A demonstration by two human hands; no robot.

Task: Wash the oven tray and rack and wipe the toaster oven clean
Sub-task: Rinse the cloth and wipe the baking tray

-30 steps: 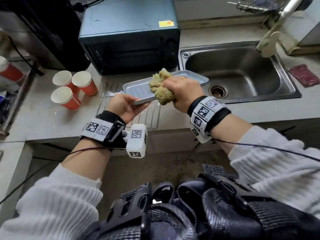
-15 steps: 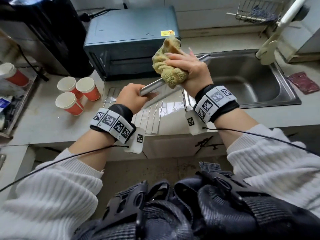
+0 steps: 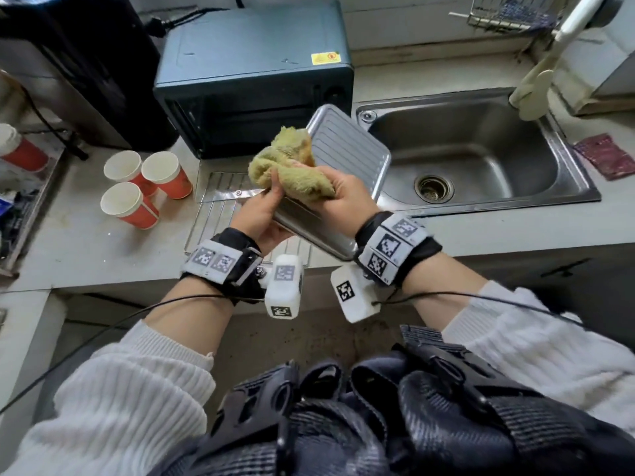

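I hold the metal oven tray (image 3: 347, 149) tilted above the counter's front edge, its ribbed face turned up toward me. My left hand (image 3: 261, 214) grips the tray's near left edge from below. My right hand (image 3: 350, 197) holds a yellow-green cloth (image 3: 292, 170) bunched against the tray's left part. The wire rack (image 3: 213, 214) lies flat on the counter under my hands, partly hidden. Behind it stands the dark toaster oven (image 3: 254, 73) with its door closed.
A steel sink (image 3: 474, 149) with a pale faucet (image 3: 536, 87) lies to the right. Three red paper cups (image 3: 130, 204) stand left of the rack. A black appliance (image 3: 86, 63) fills the back left. A dark red rag (image 3: 608, 156) lies right of the sink.
The tray went from flat to edge-on, and now its ribbed face tilts toward me. My right hand and the cloth rose, then came down to the tray's left part.
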